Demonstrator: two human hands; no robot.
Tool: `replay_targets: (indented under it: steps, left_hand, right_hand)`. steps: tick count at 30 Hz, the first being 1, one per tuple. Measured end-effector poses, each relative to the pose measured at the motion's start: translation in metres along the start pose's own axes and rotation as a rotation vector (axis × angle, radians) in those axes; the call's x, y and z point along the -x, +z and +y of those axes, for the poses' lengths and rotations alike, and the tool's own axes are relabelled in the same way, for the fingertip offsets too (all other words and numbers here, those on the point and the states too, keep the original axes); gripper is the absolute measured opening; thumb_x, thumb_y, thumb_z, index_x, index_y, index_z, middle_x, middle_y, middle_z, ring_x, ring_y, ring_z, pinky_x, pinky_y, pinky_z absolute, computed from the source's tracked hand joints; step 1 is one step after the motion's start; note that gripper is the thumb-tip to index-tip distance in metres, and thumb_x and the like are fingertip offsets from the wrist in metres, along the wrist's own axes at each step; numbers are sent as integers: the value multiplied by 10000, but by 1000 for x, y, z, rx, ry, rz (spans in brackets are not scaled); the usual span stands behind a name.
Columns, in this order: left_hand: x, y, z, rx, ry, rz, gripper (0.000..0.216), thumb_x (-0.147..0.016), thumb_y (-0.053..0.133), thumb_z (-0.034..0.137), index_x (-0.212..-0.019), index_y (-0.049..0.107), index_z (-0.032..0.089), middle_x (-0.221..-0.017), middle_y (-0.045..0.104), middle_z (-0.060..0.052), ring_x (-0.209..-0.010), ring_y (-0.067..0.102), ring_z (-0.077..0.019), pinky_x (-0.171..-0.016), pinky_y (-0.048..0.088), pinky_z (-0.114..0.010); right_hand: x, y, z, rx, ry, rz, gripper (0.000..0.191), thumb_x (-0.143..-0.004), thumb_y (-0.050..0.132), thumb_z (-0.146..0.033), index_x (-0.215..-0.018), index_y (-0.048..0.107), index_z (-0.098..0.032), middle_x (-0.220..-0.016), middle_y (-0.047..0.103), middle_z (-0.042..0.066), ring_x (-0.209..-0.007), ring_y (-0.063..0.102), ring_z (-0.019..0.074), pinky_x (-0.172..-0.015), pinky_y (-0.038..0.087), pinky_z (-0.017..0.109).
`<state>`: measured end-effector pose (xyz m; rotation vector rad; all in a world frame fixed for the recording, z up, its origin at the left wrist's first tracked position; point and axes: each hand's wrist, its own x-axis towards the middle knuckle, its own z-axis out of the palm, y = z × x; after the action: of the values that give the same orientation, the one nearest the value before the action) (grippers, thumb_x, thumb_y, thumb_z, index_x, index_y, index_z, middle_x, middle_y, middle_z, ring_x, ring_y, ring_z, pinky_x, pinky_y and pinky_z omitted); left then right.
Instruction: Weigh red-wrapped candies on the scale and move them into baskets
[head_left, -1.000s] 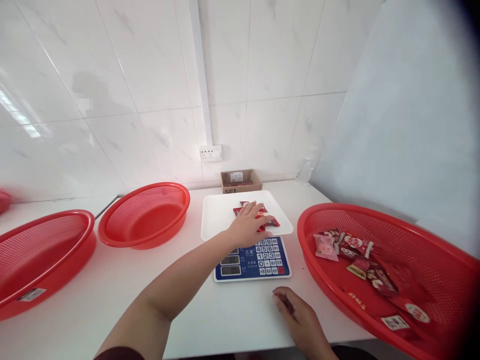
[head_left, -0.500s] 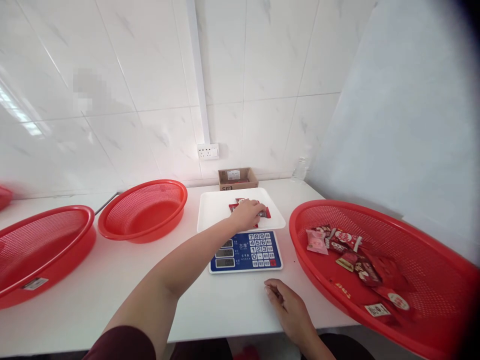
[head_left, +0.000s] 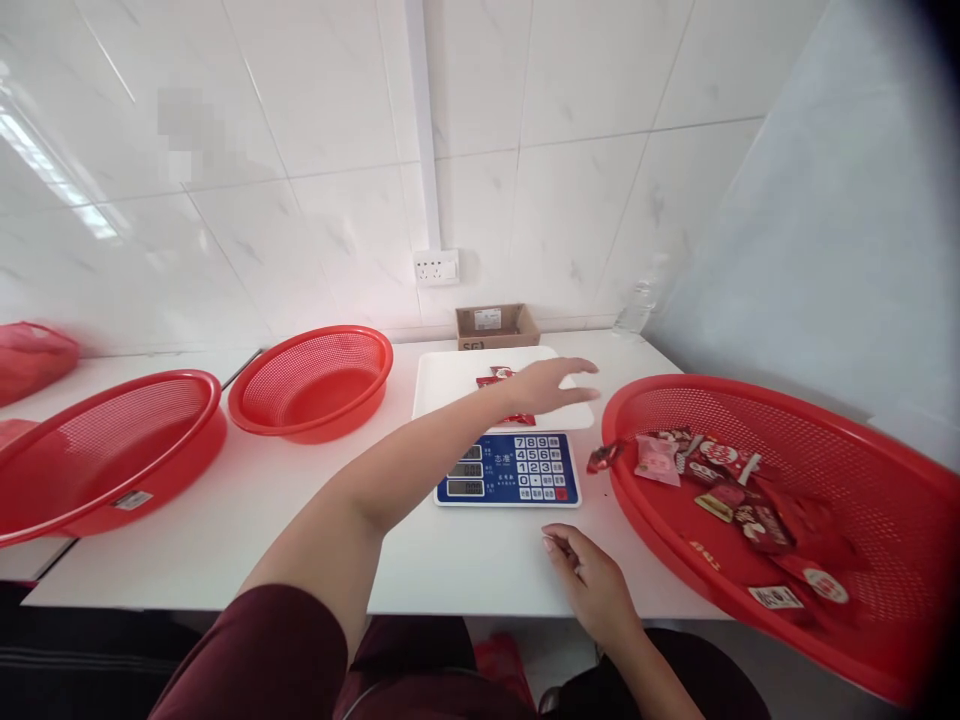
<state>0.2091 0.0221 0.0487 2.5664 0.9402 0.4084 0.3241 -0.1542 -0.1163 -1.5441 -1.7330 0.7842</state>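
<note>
My left hand is stretched over the right part of the scale's white weighing tray, its fingers apart and holding nothing. Below and to the right of it, a small red snack packet is at the outer rim of the right red basket, apart from the hand and apparently in mid-air. Other red packets lie on the tray, partly hidden by my left forearm. My right hand rests at the table's front edge below the blue keypad, fingers curled, with nothing visible in them.
Assorted wrapped snacks lie in the right basket. Two more red baskets, one nearer and one farther, stand on the left. Behind the scale sits a cardboard box, and a clear plastic bottle is by the wall.
My left hand has moved right from the packets on the tray and opened. One red packet has left the tray for the right basket's rim. My right hand stays curled; the view has shifted.
</note>
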Motion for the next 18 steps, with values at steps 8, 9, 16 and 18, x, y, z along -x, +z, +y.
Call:
replay_targets:
  steps: [8,9,16,18]
  left_hand:
    - [28,3,-72,-206,-214,-69,579,-773,425,622,-1264,434,315,-1387,375,-64,-1285,267,-313,-1005,160,-580]
    - [32,3,-76,-211,-218,-57,564,-791,406,607,-1276,419,317,-1378,384,-62,-1272,295,-292,-1010,179,-554]
    - [60,-9,-79,-221,-245,129,495,-894,278,504,-1291,391,229,-1301,476,-40,-1232,352,-183,-1029,256,-347]
    - [74,-16,-81,-233,-278,185,474,-912,246,473,-1284,396,218,-1326,456,-24,-1263,312,-159,-1038,249,-298]
  right_hand:
    - [-2,-1,-3,13,-19,20,304,-836,422,-414,-920,617,-197,-868,686,61,-734,627,180,-630,500,276]
    - [-2,0,-3,9,-14,24,305,-836,423,-415,-922,617,-196,-863,685,63,-731,625,181,-631,501,280]
    - [2,-1,5,121,-108,282,267,-845,409,-372,-912,597,-195,-902,654,91,-825,597,219,-741,486,369]
    - [0,-1,10,231,-169,398,282,-835,419,-355,-982,579,-175,-1004,630,122,-990,544,265,-876,416,456]
